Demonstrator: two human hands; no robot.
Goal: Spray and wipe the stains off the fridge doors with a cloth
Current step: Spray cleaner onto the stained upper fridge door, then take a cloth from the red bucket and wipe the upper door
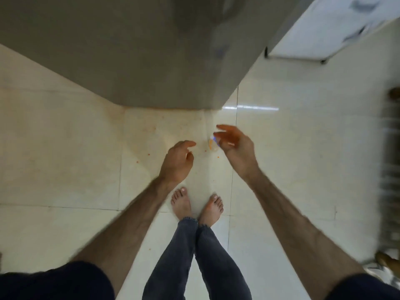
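The grey fridge door (pixel 134 61) fills the upper part of the view, seen steeply from above, with faint blurred smears near its right edge. A small clear spray bottle (pixel 212 145) with blue and orange markings stands on the pale floor tile just below the fridge's right corner. My right hand (pixel 234 146) hovers right beside it, fingers relaxed and spread, fingertips close to the bottle's top; motion blur hides whether they touch. My left hand (pixel 178 162) hangs to the bottle's left, fingers loosely curled, holding nothing. No cloth is in view.
I stand barefoot (pixel 195 205) on glossy cream tiles (pixel 65 148) dotted with small orange specks. A white panel (pixel 324 29) stands at the upper right beside the fridge. Blurred wooden furniture (pixel 389 169) runs along the right edge.
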